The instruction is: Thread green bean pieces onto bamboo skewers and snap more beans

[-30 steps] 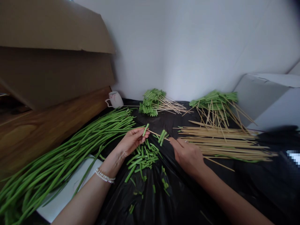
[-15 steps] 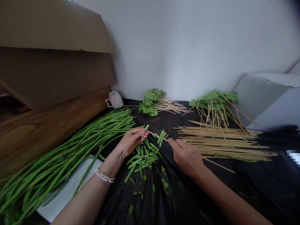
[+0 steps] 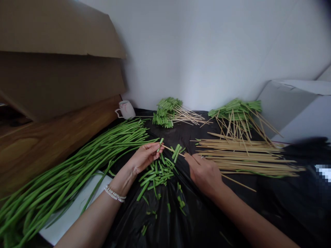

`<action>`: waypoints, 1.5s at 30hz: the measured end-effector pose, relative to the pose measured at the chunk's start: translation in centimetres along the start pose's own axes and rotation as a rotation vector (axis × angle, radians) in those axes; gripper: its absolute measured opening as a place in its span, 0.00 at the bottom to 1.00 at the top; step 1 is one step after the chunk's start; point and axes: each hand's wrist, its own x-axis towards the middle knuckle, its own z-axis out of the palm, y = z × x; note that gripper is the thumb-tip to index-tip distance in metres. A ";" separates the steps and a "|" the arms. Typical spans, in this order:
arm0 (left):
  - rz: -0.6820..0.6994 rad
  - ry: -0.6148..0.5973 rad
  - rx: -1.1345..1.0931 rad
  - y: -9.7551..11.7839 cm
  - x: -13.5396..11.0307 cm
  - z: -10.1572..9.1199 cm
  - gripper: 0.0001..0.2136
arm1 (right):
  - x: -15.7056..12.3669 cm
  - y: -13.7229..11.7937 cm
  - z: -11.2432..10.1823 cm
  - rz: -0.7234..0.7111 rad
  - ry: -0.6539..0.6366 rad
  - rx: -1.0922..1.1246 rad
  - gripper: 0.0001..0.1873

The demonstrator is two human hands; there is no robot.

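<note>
A short green stem piece [image 3: 160, 142] pinched in left hand [image 3: 144, 156], thin bamboo skewer [image 3: 168, 148] gripped in right hand [image 3: 205, 172]; loaded skewer heaps [image 3: 165, 112] upper centre, bare bamboo sticks [image 3: 245, 155] right.

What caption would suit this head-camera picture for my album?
Left hand holds a cut green stem piece at the tip of a bamboo skewer gripped by the right hand.

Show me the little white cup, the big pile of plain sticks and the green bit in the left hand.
White mug [image 3: 126, 109]: head view, on its side wall.
Bare bamboo skewers [image 3: 245, 156]: head view, middle of the pile.
Green stem piece [image 3: 161, 141]: head view, its upper end, above the left hand [image 3: 144, 156].
</note>
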 end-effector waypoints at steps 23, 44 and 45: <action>0.074 -0.009 0.308 -2.0 -0.3 2.0 0.14 | 0.1 -0.7 0.2 -0.026 -0.025 0.006 0.13; 0.593 -0.149 1.566 -0.2 0.1 -1.7 0.12 | 0.2 1.4 0.2 0.048 0.000 -0.114 0.14; 0.596 -0.140 1.573 -0.1 0.1 -1.7 0.11 | 0.2 1.4 0.2 0.048 -0.003 -0.115 0.14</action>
